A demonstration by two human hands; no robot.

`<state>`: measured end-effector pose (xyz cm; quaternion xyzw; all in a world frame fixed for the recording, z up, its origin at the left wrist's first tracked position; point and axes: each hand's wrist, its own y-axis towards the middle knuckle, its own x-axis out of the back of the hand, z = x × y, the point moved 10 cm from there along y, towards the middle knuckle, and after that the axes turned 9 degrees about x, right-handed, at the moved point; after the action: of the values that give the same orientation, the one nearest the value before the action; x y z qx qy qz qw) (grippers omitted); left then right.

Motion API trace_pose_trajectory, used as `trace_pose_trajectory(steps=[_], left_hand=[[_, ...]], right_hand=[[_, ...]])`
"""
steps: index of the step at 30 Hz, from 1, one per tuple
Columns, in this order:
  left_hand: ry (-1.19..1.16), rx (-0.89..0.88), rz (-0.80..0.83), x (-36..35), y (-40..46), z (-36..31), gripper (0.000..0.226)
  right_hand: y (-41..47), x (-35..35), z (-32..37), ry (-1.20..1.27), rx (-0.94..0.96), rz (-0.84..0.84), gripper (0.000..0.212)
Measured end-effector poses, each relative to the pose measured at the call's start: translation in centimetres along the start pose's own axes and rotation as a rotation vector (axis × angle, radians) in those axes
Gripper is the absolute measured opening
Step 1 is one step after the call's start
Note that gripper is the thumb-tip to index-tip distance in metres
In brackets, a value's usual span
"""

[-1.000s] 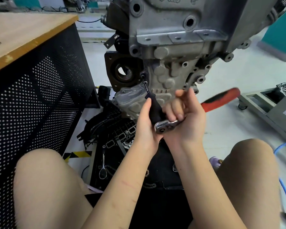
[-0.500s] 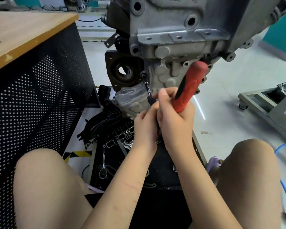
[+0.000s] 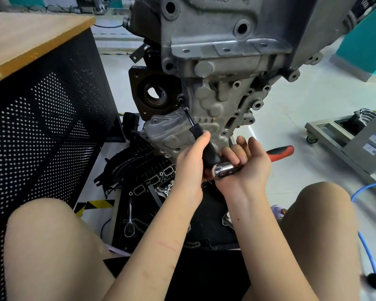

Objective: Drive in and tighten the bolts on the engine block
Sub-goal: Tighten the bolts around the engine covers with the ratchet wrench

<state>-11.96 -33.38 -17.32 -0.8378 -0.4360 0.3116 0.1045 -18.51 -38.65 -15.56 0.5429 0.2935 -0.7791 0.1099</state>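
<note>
The grey engine block [image 3: 226, 61] hangs in front of me. A bolt [image 3: 180, 98] sits in its lower left edge, with a thin black extension bar [image 3: 190, 118] running down from it to a ratchet. My left hand [image 3: 191, 161] grips the black extension just above the chrome ratchet head [image 3: 224, 169]. My right hand [image 3: 245, 166] holds the ratchet at its neck, and the red and black handle [image 3: 279, 152] points out to the right.
A black perforated cabinet with a wooden top [image 3: 30, 40] stands at my left. Black plastic parts and a spare ratchet [image 3: 129, 222] lie on a dark tray below the engine. A wheeled metal stand [image 3: 345, 135] is at right, a blue hose [image 3: 367, 246] beside my right knee.
The red handle swung from upright, up against the block, back down to pointing right. My left hand kept its grip on the extension.
</note>
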Motion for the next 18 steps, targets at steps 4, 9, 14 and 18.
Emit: trace_pose_trajectory(steps=[4, 9, 14, 18], left_hand=[[0.01, -0.036, -0.034, 0.4, 0.0, -0.3, 0.02], [0.136, -0.103, -0.074, 1.1, -0.2, -1.0, 0.024], [0.155, -0.188, -0.097, 1.1, -0.4, -1.6, 0.034], [0.16, -0.15, -0.046, 0.7, -0.3, -1.3, 0.03]], right_hand=[[0.2, -0.4, 0.4, -0.203, 0.106, 0.07, 0.03], [-1.2, -4.3, 2.0, -0.754, 0.484, 0.375, 0.024], [-1.9, -5.7, 1.8, -0.997, 0.537, 0.485, 0.021], [-1.0, -4.5, 1.5, -0.659, 0.339, 0.397, 0.029]])
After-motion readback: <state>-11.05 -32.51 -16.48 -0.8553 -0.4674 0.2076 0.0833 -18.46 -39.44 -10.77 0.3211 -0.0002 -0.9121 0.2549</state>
